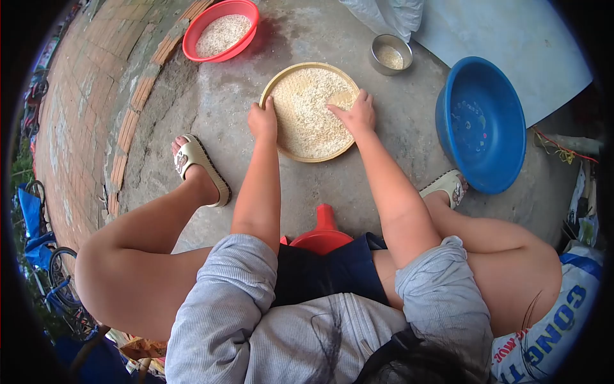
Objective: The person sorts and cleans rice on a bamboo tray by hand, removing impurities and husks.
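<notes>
A round woven tray (286, 146) with a raised rim holds a spread of pale grains (313, 115), thickest in the middle and lower part. My left hand (262, 120) grips the tray's left rim, thumb on the inner side and the other fingers hidden outside or under it. On the right, my right hand (356, 114) is at the rim, its thumb stretched inward over the grains and its fingers bent around the edge.
A red basin (251, 40) with grain lies at the upper left. At the upper right are a metal bowl (391, 69) with some grain, a white sack (390, 16) and a large blue basin (489, 128). A printed sack (550, 326) lies at the lower right.
</notes>
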